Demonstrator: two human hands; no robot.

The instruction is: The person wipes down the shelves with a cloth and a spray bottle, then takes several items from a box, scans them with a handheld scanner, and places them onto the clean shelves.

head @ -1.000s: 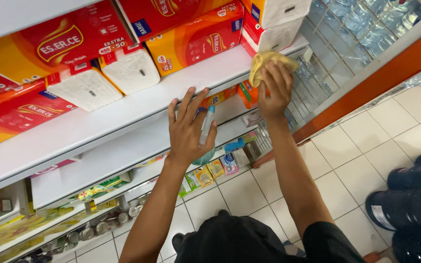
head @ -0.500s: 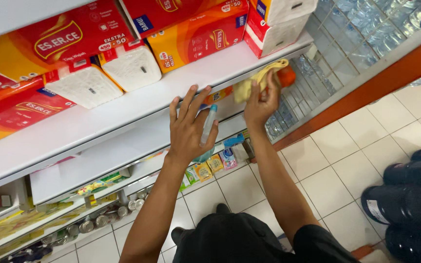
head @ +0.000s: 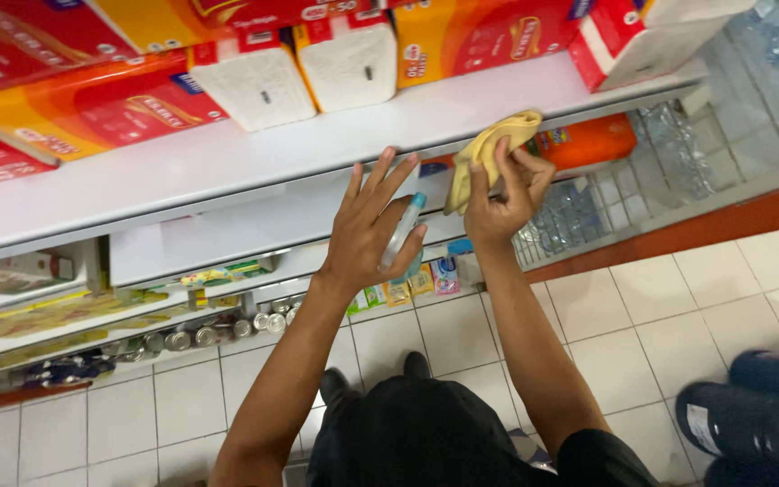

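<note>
My right hand [head: 499, 200] grips a crumpled yellow cloth [head: 489, 149] just below the front edge of the white shelf [head: 317, 149]. My left hand [head: 367, 225] holds a small clear spray bottle with a light blue cap [head: 405, 236] against its palm, fingers spread and pointing up toward the shelf edge. Both hands hover close together in front of the shelving unit. On the white shelf stand red and orange tissue packs [head: 92, 104] and white tissue bundles [head: 254, 81].
Lower shelves carry small sachets [head: 407, 289], tin cans [head: 218, 329] and an orange pack [head: 588, 140]. Wire racks with bottled water [head: 768, 81] stand at the right. Dark blue water jugs [head: 768, 415] sit on the white tiled floor at lower right.
My right hand has drawn the yellow cloth off the shelf top, down and left to just below its edge. My left hand stays nearly still with the bottle.
</note>
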